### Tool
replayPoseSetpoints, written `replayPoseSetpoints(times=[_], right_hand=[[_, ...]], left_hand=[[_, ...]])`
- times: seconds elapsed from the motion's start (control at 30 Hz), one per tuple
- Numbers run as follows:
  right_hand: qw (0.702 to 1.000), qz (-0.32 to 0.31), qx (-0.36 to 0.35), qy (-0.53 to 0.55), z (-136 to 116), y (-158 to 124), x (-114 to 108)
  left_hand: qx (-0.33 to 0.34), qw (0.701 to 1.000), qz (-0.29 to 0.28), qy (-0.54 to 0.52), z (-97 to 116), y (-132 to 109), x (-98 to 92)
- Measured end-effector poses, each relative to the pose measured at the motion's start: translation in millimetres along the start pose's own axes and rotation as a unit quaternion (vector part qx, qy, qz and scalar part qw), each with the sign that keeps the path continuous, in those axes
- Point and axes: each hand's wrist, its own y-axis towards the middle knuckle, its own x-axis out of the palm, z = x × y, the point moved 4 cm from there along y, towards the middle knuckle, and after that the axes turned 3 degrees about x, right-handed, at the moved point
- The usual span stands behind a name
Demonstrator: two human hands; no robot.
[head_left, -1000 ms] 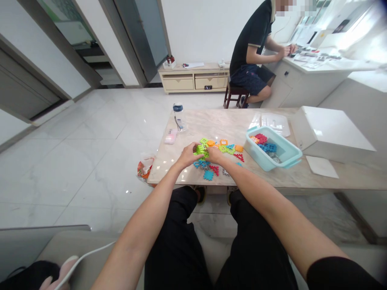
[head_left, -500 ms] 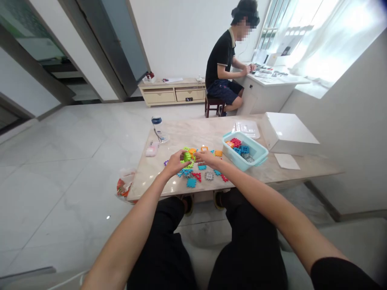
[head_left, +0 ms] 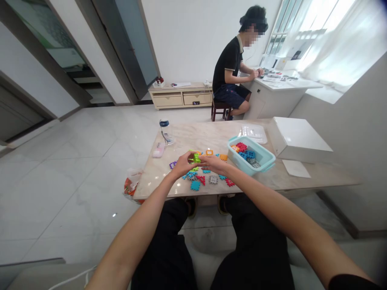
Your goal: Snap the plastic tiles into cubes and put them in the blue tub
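Left hand: the left hand (head_left: 182,165) is partly curled, thumb and fingers around the green piece's side.
Right hand: the right hand (head_left: 214,163) has its fingers fairly straight, reaching to the same piece; whether it grips, I cannot tell.
Green piece: the green piece (head_left: 196,157) is between the two hands, above the surface (head_left: 157,177).
Loose pieces: a blue square (head_left: 195,185), a red triangle (head_left: 201,180) and a gray square (head_left: 213,180) lie nearer the person; a purple piece (head_left: 173,165) lies left of the left hand.
Tub: the light-blue tub (head_left: 262,155), right of the hands, holds red, blue and gray pieces.
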Motion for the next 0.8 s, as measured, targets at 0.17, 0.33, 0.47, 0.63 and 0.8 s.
replayPoseSetpoints(times=[0.17,0.33,0.47,0.63,0.8], right_hand=[[0.999,-0.035,0.014,0.013,1.7,-2.1,2.6],[0.998,-0.054,0.014,0.025,4.1,-1.9,7.6],[0.999,-0.035,0.008,0.016,-1.2,-2.7,10.0],[0.977,0.081,-0.036,-0.192,-41.1,-34.7,18.2],[0.878,0.082,-0.424,-0.209,-97.5,-162.3,92.2]], left_hand=[[0.008,1.000,0.010,-0.008,8.8,-3.7,0.4],[0.012,0.999,-0.013,-0.034,15.6,-4.9,6.4],[0.016,0.999,-0.013,-0.025,14.5,-4.4,9.1],[0.011,0.999,0.005,-0.037,5.3,-2.0,4.6],[0.012,0.998,0.058,0.019,-0.1,0.6,-5.4]])
